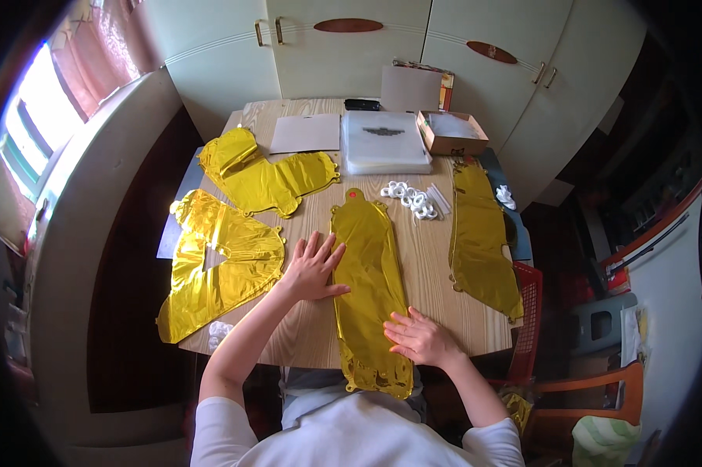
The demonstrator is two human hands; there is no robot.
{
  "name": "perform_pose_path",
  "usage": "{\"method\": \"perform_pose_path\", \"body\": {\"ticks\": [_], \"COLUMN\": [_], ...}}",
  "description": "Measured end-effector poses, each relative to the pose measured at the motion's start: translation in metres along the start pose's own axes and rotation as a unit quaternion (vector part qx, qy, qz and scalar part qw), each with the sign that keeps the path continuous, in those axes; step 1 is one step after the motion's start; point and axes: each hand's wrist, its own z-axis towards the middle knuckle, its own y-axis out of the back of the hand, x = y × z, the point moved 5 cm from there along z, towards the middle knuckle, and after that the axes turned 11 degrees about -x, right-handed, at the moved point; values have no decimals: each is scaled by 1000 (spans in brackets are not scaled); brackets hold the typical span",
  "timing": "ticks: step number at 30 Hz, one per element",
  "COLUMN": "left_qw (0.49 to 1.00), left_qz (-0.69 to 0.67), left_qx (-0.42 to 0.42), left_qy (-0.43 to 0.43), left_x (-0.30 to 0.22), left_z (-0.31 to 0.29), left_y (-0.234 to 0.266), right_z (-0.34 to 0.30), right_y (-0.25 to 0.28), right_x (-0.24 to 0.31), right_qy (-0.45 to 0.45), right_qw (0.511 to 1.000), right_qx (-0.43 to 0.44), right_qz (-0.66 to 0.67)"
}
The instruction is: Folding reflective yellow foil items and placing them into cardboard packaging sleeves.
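Note:
A flat gold foil balloon [364, 265] lies lengthwise on the table before me, its crinkled near end hanging over the front edge. A small red spot marks the tab at its far end. My left hand [314, 270] rests with spread fingers on the wood and along the balloon's left edge. Stretched out flat, my right hand [419, 336] touches the balloon's lower right side. Neither hand grips anything. Two more gold foil balloons, one far left [269, 179] and one nearer [222, 265], lie to the left; another gold foil balloon [483, 241] lies along the right side.
White rings [413, 198] and pale sticks [440, 199] lie beyond the balloon. Behind stand a stack of clear plastic bags [386, 156], a grey card [306, 134], and an open cardboard box [468, 144]. A red plastic chair [527, 311] touches the table's right side.

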Motion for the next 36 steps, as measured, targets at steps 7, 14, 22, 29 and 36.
{"method": "perform_pose_path", "body": {"ticks": [7, 14, 22, 29, 36], "left_qw": [1000, 999, 996, 993, 992], "left_qz": [10, -8, -10, 19, 32], "left_qx": [9, 36, 89, 119, 125], "left_qy": [-5, -7, 18, 16, 15], "left_x": [4, 24, 31, 29, 26], "left_z": [5, 23, 33, 33, 35], "left_y": [4, 7, 4, 4, 5], "right_z": [-4, -4, -5, 13, 80], "right_y": [-3, -2, -2, 9, -36], "right_x": [-2, -2, -2, 6, 19], "right_qy": [-5, -2, 4, 20, 59], "right_qw": [1000, 1000, 1000, 999, 998], "right_qx": [-4, -8, -3, 5, -4], "right_qz": [8, 7, 8, 33, -2]}}
